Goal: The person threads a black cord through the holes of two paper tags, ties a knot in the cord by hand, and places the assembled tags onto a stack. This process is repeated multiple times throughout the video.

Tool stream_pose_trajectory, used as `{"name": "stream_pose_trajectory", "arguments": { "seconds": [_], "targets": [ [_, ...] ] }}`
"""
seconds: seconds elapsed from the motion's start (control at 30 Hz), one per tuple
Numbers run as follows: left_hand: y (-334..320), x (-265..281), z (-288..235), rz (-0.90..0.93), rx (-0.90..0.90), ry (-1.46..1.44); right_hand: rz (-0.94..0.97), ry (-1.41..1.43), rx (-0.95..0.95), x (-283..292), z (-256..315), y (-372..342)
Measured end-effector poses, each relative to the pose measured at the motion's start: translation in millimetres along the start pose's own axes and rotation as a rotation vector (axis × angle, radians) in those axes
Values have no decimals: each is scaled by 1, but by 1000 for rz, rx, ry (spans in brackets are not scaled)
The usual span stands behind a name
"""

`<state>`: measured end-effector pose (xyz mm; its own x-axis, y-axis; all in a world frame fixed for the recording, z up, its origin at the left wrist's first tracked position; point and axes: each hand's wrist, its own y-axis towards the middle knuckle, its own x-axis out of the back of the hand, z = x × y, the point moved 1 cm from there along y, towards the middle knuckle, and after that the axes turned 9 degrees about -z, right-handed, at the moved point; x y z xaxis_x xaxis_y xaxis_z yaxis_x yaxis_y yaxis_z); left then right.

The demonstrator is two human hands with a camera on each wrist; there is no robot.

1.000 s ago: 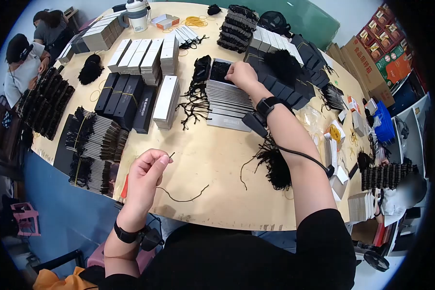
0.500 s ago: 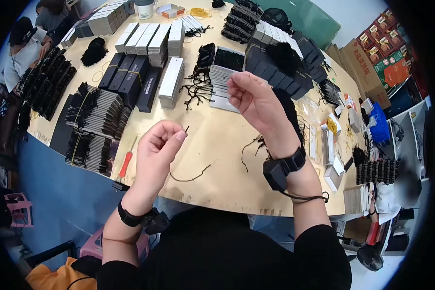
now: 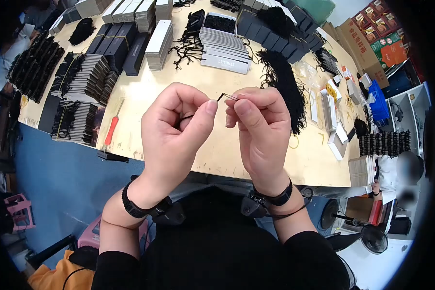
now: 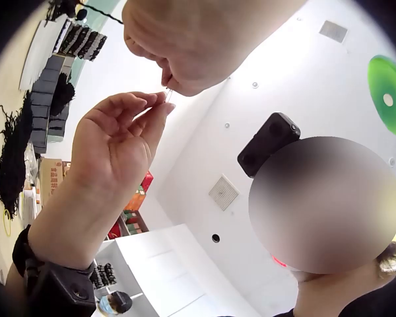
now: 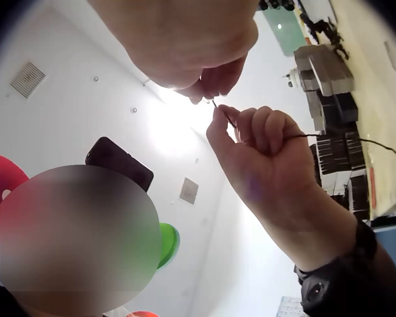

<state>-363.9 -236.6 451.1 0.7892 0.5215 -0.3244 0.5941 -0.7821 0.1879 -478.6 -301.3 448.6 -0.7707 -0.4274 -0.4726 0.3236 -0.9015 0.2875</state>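
Left hand [image 3: 176, 121] and right hand [image 3: 263, 125] were close together, each one pinching something thin. The left hand held a black string [image 3: 221, 97], with a short bit poking out past its thumb and the rest trailing out past its curled fingers. The right hand pinched a thin loop, like wire [image 3: 231, 97]. Its tip was right by the string's end, but I could not tell if the string went through. Both were up in the air over the wooden table [image 3: 319, 166]. Past the hands lay a row of grey cards [image 3: 222, 46]. A big black bundle [image 3: 282, 82] lay to their right, and a red-handled tool [image 3: 111, 130] lay off to the left.
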Motion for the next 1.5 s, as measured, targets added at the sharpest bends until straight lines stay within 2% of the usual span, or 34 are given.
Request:
{"name": "stream_pose_trajectory", "arguments": {
  "seconds": [0.63, 0.83, 0.97, 1.0, 1.03, 1.07, 1.2, 1.33, 1.43, 1.47, 1.5],
  "targets": [
    [-5, 1, 3, -37, 1, -37, 53, 12, 78, -1, -11, -8],
    [-7, 4, 9, 23, 83, -134, 85, -22, 14, 6, -13, -9],
    [-8, 5, 7, 76, 163, -256, 113, 83, -205, 11, -10, -8],
    [-6, 8, 8, 151, 231, -274, 111, 117, -283, 12, -10, -8],
    [-5, 10, 8, 227, 300, -292, 107, 116, -283, 14, -10, -7],
    [-6, 9, 8, 229, 303, -293, 150, 85, -235, 16, -12, -6],
    [-8, 9, 5, 253, 253, -204, 275, 88, -150, 20, -15, -4],
    [-5, 11, 3, 303, 267, -114, 271, 53, -152, 20, -15, -5],
    [-7, 11, 0, 280, 181, -4, 257, 81, -255, 18, -14, -7],
    [-7, 12, -1, 279, 182, -3, 239, 191, -325, 17, -15, -8],
    [-6, 14, -3, 282, 131, 156, 220, 302, -395, 16, -16, -8]
  ]
}}
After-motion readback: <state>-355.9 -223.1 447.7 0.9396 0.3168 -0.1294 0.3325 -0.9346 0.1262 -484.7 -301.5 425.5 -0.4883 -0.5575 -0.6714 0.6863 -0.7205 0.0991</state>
